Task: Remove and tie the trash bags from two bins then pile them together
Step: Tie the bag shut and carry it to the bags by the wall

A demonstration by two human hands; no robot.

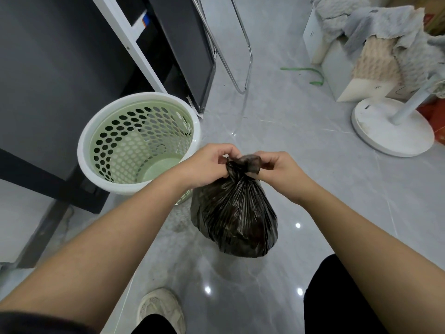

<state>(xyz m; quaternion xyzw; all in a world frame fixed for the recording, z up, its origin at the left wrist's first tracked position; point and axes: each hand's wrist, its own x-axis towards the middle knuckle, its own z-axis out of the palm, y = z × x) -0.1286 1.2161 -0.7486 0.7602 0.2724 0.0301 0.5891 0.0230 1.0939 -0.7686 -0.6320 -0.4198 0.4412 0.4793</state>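
Black crinkled trash bag (234, 213), neck gathered

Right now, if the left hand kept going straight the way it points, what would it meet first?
The twisted top of the black trash bag, which the left hand pinches. Just beyond is the right hand, gripping that top from the other side, seemingly at the same depth.
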